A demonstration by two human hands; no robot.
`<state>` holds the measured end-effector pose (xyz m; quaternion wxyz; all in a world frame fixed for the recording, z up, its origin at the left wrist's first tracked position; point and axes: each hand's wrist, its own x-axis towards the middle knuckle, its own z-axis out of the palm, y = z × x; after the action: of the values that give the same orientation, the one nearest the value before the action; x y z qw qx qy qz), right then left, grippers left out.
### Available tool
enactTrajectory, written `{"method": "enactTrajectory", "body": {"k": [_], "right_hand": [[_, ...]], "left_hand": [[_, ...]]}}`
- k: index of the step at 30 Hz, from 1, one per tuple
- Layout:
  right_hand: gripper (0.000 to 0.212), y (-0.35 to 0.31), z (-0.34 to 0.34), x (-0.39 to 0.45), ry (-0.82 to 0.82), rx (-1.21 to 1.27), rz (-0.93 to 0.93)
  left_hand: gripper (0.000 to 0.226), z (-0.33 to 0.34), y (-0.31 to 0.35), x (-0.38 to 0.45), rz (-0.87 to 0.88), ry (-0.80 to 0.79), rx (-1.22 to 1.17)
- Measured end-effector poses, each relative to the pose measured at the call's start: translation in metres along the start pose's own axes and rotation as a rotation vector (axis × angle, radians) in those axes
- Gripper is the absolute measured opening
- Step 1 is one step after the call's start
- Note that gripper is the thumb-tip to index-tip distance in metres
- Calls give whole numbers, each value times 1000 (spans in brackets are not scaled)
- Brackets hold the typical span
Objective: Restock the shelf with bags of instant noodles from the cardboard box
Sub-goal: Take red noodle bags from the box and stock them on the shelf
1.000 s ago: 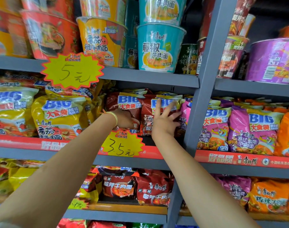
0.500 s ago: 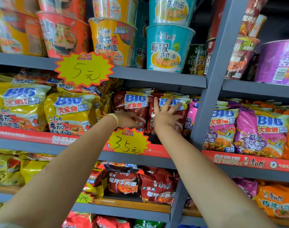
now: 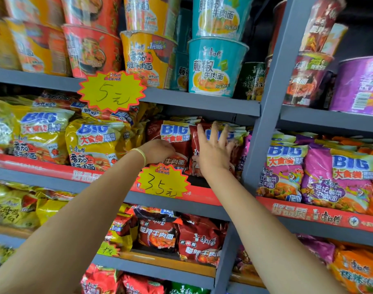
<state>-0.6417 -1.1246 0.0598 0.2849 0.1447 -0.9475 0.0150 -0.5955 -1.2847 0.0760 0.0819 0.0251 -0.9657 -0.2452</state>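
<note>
Two dark red noodle bags stand side by side on the middle shelf (image 3: 202, 193). My left hand (image 3: 158, 151), with a yellow band at the wrist, curls its fingers round the lower part of the left red bag (image 3: 173, 132). My right hand (image 3: 213, 151) lies flat with spread fingers against the front of the right red bag (image 3: 238, 132), pressing it back. The cardboard box is out of view.
Yellow bags (image 3: 92, 143) fill the shelf to the left, and pink bags (image 3: 334, 172) sit beyond the grey upright (image 3: 264, 124). Cup noodles (image 3: 215, 66) stand on the shelf above. A yellow price star (image 3: 162, 181) hangs below my hands. More red bags (image 3: 198, 238) lie one shelf down.
Both hands stay on the red bags, and the right hand's fingers have crept a little higher on its bag. The view has swung slightly left and upward.
</note>
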Motion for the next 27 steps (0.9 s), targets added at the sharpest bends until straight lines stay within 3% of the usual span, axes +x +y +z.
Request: {"method": "enactTrajectory", "body": {"k": [3,6,8,11,15,20,23,27], "right_hand": [[57,-2,-8,-7,151,262,-85],[26,-7,-17,-20,319,643,-285],[21,-15,-24,-36,402,796,-414],[24,-36,-26,-63,413,970,-552],[30,-90,4,-115,108,1093,-755],[26,-169,64,-236,-483,1012,-1066],[16,-206,79,-334,-811,901,-1312],[10,-244,50,-451,-995,898,-1571]], "left_hand": [[27,4,0,2,-13,176,-143],[26,5,4,-18,-32,629,-221],[23,6,4,-47,-34,889,-273],[21,18,-10,-104,-136,1045,-275],[28,58,-47,-195,-510,1091,-84],[26,140,-98,-353,-1127,798,79],[21,191,-91,-474,-1367,753,76],[24,231,-67,-612,-1693,745,129]]}}
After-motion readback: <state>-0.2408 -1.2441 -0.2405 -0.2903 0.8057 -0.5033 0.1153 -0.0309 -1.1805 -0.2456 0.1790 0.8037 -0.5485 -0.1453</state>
